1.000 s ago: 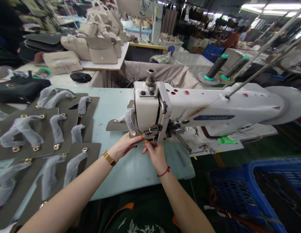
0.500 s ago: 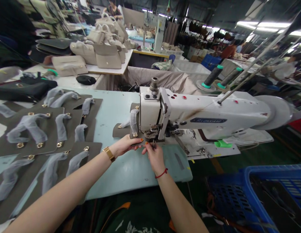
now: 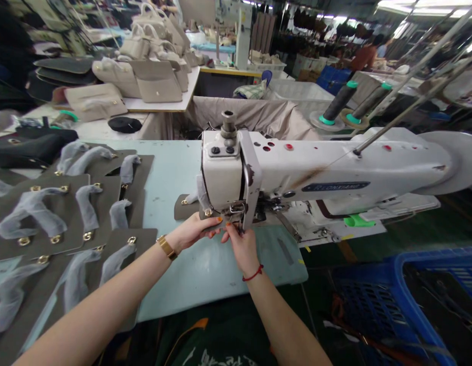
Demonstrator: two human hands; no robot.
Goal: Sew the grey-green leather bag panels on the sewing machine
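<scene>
The white sewing machine point(image 3: 223, 165) has a dark grey leather panel point(image 3: 181, 209) at its needle end, partly hidden behind the machine head. A strap wrapped in white film point(image 3: 200, 193) with a gold buckle lies on this panel. My left hand point(image 3: 193, 231), with a gold watch at the wrist, pinches the panel's near edge between thumb and fingers. Beside it, just below the presser foot area, my right hand point(image 3: 241, 249) is closed, its thumb and finger pinched close to the left fingertips. What it grips is too small and shadowed to make out.
Several grey panels point(image 3: 102, 203) with film-wrapped straps cover the left of the pale blue table point(image 3: 182, 284). Beige bags point(image 3: 157, 81) are piled behind. Thread cones point(image 3: 338, 103) stand behind the machine. A blue basket point(image 3: 401, 274) sits at lower right.
The view has shifted, so the machine looks larger and hides more of the panel and its upper buckle. Both hands stay close together at the panel's edge.
</scene>
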